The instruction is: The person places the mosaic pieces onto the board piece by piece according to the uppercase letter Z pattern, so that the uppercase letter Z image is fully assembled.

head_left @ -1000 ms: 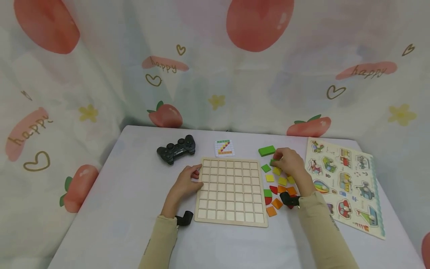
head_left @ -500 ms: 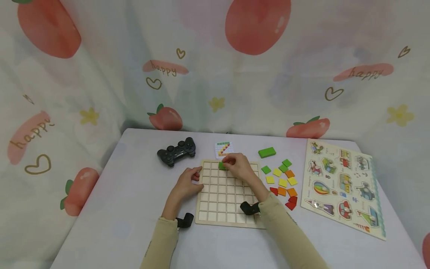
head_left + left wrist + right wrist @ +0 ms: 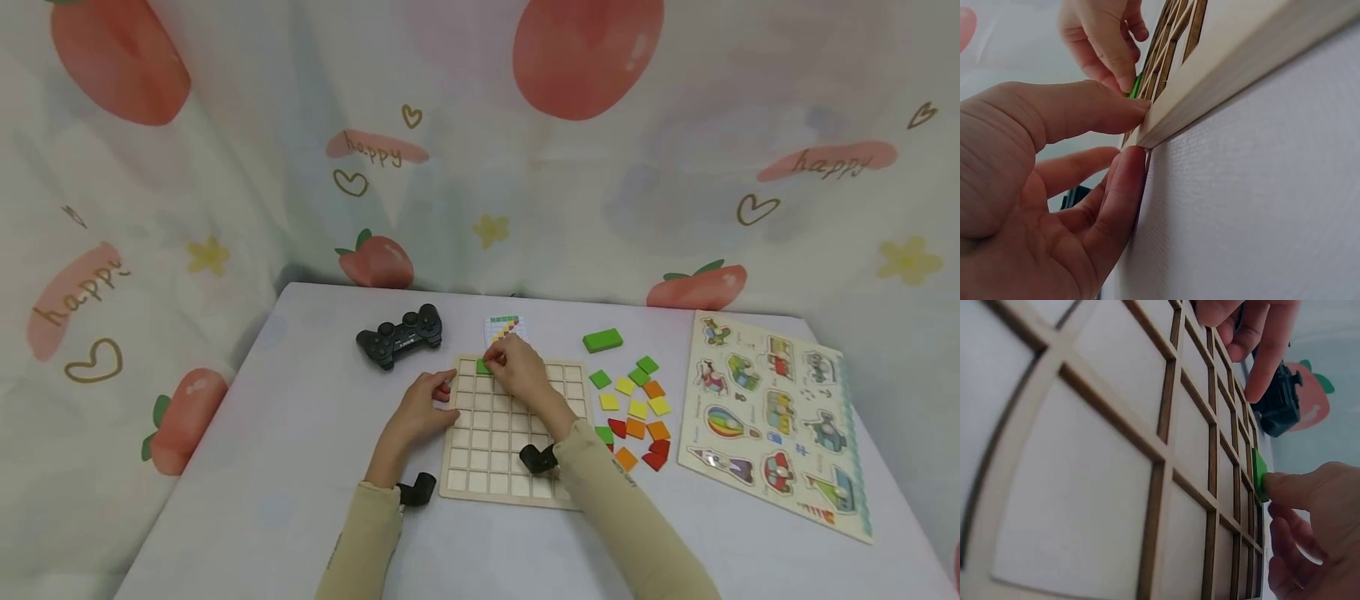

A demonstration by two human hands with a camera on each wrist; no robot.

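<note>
A wooden grid board lies flat on the table in the middle of the head view. At its left edge is my left hand; the left wrist view shows the thumb on the rim and a fingertip against the board's side. My right hand is over the top row and pinches a green square tile between thumb and fingers. In the right wrist view the tile stands tilted at the grid's far cells. Behind the board, a small pattern card is partly hidden by the right hand.
Several loose green, yellow, orange and red tiles lie right of the board. A green block sits behind them. Farther right is a picture puzzle board. A black game controller rests at the back left.
My right hand has come from the loose tiles left to the board's top row with a green tile, then slid slightly farther left. The left hand has stayed at the board's edge.
</note>
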